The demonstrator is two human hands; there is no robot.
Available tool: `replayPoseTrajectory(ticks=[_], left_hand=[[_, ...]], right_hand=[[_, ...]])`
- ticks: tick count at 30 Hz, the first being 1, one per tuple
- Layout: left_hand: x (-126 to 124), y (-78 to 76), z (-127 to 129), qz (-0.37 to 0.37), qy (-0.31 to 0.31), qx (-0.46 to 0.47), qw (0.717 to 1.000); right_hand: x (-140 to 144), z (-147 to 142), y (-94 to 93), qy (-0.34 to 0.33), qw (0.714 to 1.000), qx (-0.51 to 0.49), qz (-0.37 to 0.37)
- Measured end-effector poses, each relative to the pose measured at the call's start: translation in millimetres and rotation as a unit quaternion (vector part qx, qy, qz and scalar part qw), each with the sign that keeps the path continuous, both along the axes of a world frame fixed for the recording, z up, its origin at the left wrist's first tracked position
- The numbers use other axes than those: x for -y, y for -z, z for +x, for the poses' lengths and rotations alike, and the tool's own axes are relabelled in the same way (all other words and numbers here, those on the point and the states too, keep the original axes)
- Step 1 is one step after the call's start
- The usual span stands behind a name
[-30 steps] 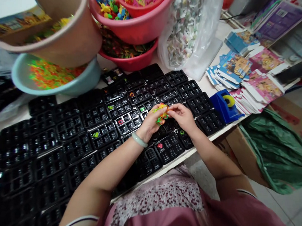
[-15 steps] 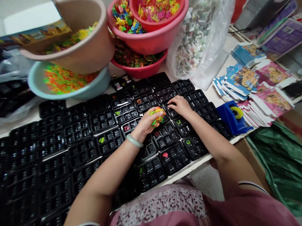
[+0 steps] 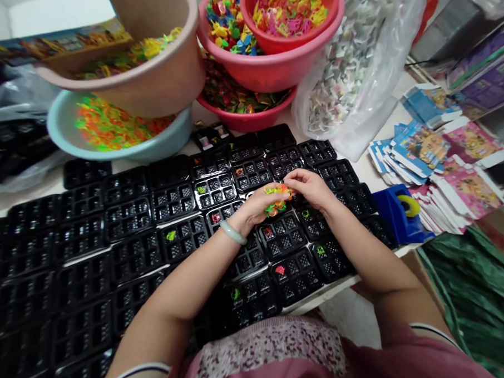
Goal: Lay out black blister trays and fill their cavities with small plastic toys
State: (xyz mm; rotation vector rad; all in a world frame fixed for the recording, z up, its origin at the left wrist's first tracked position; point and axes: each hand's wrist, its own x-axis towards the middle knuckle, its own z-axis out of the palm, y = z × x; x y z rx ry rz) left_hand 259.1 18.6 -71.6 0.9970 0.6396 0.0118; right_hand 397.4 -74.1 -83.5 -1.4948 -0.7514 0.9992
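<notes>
My left hand [image 3: 258, 206], with a pale bangle at its wrist, is closed around a handful of small orange, green and yellow plastic toys [image 3: 276, 201]. At the right edge of that handful, my right hand [image 3: 311, 190] has its fingers pinched together on a small toy, mostly hidden by the fingertips. Both hands are above rows of black compartment trays [image 3: 214, 189]. Single small toys lie in some trays, among them a red one [image 3: 280, 270], a green one [image 3: 320, 250] and a yellow-green one [image 3: 171, 236].
Behind the trays stand a light-blue basin [image 3: 61, 139], a beige tub [image 3: 164, 87] and red basins [image 3: 240, 120], holding colourful pieces. A clear bag [image 3: 347, 84] of small packets leans beside them. To the right are a blue tape dispenser [image 3: 389, 213] and printed cards [image 3: 421, 148].
My right hand has moved from over a tray to the handful in my left hand, and its fingers have closed there. The camera view has shifted slightly.
</notes>
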Motion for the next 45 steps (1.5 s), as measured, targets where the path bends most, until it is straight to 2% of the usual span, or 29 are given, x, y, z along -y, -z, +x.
replayPoseTrajectory(ticks=[9,15,17,19,22,26,28,30,33,37,41,43,45], left_hand=[[-11,-6.3,2,0.025,0.018,0.013,0.999],[-15,0.7,1,-0.001,-0.004,0.013,1.0],[-18,2.8,1,-0.003,-0.005,0.015,1.0],[-22,3.5,-1,-0.001,-0.004,0.021,1.0],[-26,2.8,-5,0.007,-0.012,0.025,1.0],[-31,-0.1,-15,0.007,-0.027,0.022,0.999],[-33,-1.9,-21,0.006,-0.034,0.019,0.999],[-37,-3.8,-28,0.003,-0.044,0.02,0.999],[-43,-5.1,-36,-0.003,-0.059,0.024,0.998],[-46,-2.2,-36,-0.027,-0.078,0.026,0.996],[-45,1.5,-33,-0.044,-0.104,0.023,0.993],[-46,1.6,-31,-0.042,-0.116,0.023,0.992],[-49,1.2,-29,-0.043,-0.128,0.026,0.991]], right_hand=[[-7,8,-14.1,-0.078,0.995,0.056,-0.014],[-16,13,-3.3,-0.004,0.995,-0.094,-0.026],[-22,17,1.0,0.008,0.994,-0.102,-0.022],[-32,25,4.1,0.028,0.998,-0.056,-0.015],[-57,38,8.5,0.051,0.992,0.119,-0.015],[-91,49,18.2,0.011,0.926,0.373,-0.063],[-100,52,23.6,-0.025,0.897,0.431,-0.099],[-102,56,27.2,-0.049,0.888,0.443,-0.116],[-104,68,27.9,-0.034,0.903,0.42,-0.08],[-134,84,30.4,0.056,0.928,0.368,-0.022],[-173,89,37.9,0.097,0.952,0.284,-0.058],[-175,85,35.7,0.095,0.962,0.248,-0.058],[-157,75,26.6,0.093,0.966,0.239,-0.019]])
